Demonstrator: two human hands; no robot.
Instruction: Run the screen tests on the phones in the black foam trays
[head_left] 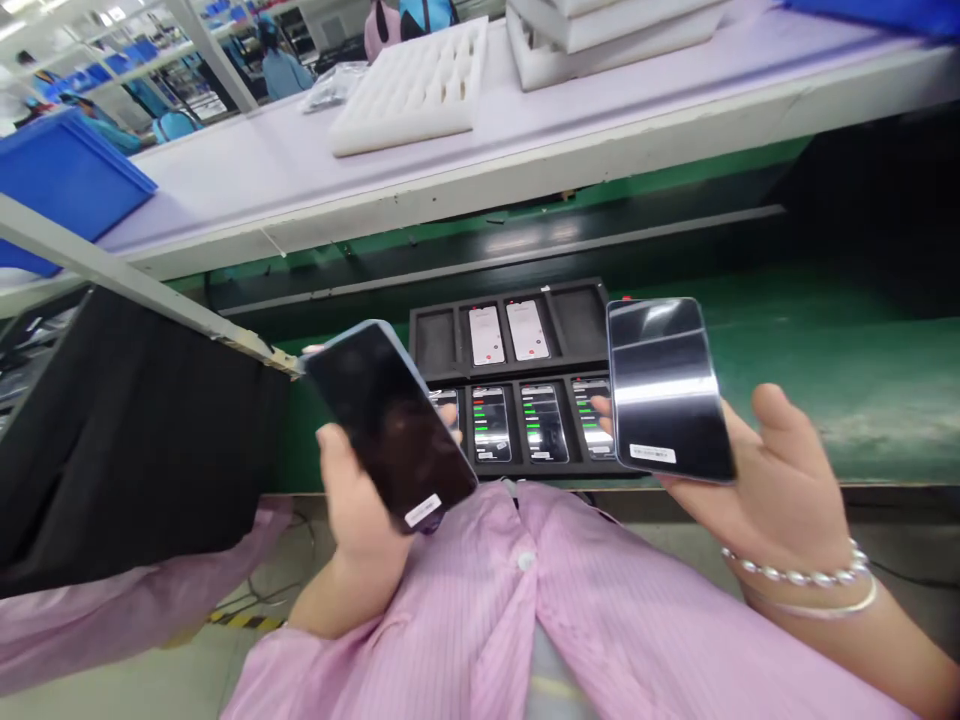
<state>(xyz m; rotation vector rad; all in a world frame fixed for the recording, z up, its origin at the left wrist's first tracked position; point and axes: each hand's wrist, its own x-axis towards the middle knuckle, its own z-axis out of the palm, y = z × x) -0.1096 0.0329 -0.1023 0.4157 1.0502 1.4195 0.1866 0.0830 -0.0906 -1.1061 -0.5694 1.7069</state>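
My left hand grips a black-screened smartphone with a light blue edge, tilted and dark, a white label near its lower end. My right hand holds up a second smartphone on its fingers, its glossy dark face reflecting light, with a white label at the bottom. Between them lies a black foam tray of phones. Its far row has two phones with white screens and two vacant pockets. Its near row shows several phones with green-barred test screens, partly hidden behind my hands.
The tray sits on a green bench mat. A black cloth hangs at the left below a metal bar. On the white shelf above are white foam trays and a blue bin. Co-workers in blue smocks stand in the distance.
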